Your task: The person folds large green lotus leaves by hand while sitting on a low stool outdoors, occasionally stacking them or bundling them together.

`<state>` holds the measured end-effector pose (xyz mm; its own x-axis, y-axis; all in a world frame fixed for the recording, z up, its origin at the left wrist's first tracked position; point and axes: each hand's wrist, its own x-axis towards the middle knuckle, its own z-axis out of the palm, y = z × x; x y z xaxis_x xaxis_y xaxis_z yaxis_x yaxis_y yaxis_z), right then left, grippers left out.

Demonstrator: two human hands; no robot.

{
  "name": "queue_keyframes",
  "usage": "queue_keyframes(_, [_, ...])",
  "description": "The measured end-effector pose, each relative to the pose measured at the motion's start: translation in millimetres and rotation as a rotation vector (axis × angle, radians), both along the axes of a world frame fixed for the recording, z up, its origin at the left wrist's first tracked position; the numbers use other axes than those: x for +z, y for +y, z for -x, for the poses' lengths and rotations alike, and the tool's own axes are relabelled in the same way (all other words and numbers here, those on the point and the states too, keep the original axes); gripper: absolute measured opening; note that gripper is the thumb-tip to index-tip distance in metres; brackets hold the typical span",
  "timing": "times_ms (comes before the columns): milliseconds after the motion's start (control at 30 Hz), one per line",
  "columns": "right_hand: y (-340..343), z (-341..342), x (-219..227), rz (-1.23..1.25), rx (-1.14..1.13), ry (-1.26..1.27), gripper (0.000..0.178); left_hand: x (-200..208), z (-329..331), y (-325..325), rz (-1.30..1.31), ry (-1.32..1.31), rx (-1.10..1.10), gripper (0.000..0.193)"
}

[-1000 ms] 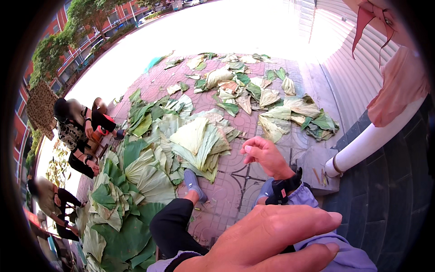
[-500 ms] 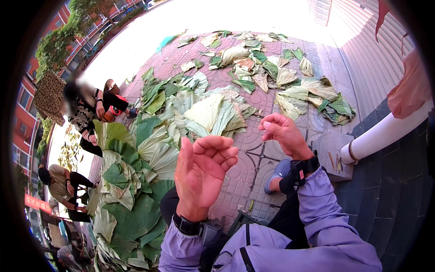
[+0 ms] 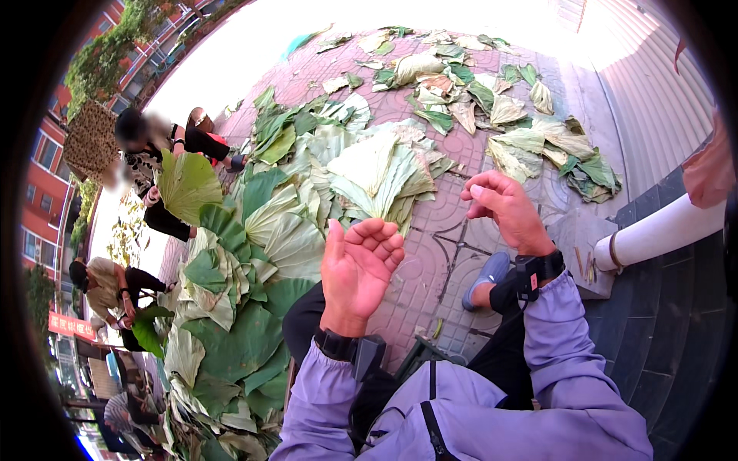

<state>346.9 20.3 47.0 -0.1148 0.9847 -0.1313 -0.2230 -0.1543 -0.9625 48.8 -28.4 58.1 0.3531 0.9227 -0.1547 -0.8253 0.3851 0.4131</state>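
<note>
My left hand (image 3: pixel 355 269) is raised in front of me, palm up, its fingers loosely bent and nothing in it. To its right hovers my right hand (image 3: pixel 513 217), palm turned inward. Its fingers are curled and slightly apart, with nothing visible between them. Just beyond my left hand lies a stack of pale, fan-folded large leaves (image 3: pixel 369 165) on the paving. A bigger heap of broad green leaves (image 3: pixel 234 349), some drying, spreads along my left side. Neither hand touches the leaves.
Loose withered leaves (image 3: pixel 507 111) are strewn farther off. Two people, one holding a yellow-green leaf (image 3: pixel 187 184), one a darker leaf (image 3: pixel 150 330), sit at left. At right are a stone block (image 3: pixel 580 234) and a white pipe (image 3: pixel 653 234). A small stool (image 3: pixel 427 353) stands below me.
The whole view has shifted, so the leaves appear farther right and higher. The people at left have raised leaves into clearer view. My hands keep nearly the same pose, both without anything held.
</note>
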Motion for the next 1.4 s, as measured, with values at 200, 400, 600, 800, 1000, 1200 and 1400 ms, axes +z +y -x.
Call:
queue_keyframes(200, [2.1, 3.8, -1.1, -0.022, 0.017, -0.023, 0.022, -21.5, 4.5, 3.3, -0.003, 0.066, -0.010, 0.064])
queue_keyframes(400, [-0.9, 17.2, 3.9, -0.082, 0.047, -0.071, 0.023, -42.2, -8.8, 3.7, 0.125, 0.304, -0.019, 0.053])
queue_keyframes(600, [-10.1, 44.2, 1.6, -0.349, 0.181, -0.201, 0.038, -76.8, -40.7, 6.5, 0.262, 0.422, -0.071, 0.042])
queue_keyframes(800, [-43.7, 107.3, 0.8, -0.834, 0.190, -0.530, 0.042, -116.8, -85.5, 3.3, -0.057, 0.221, 0.003, 0.031])
queue_keyframes(1000, [-36.9, 111.8, -4.3, -1.039, 0.149, -0.722, 0.039, -130.1, -86.9, -12.0, -0.383, 0.668, 0.016, 0.031])
queue_keyframes(1200, [-32.0, 110.2, -4.3, -0.997, 0.128, -0.733, 0.038, -138.2, -75.1, -7.9, -0.572, 0.885, 0.001, 0.035])
queue_keyframes(1400, [-21.1, 102.1, -16.3, -0.841, 0.142, -0.679, 0.037, -72.6, -71.3, 5.3, -0.476, 0.844, -0.058, 0.032])
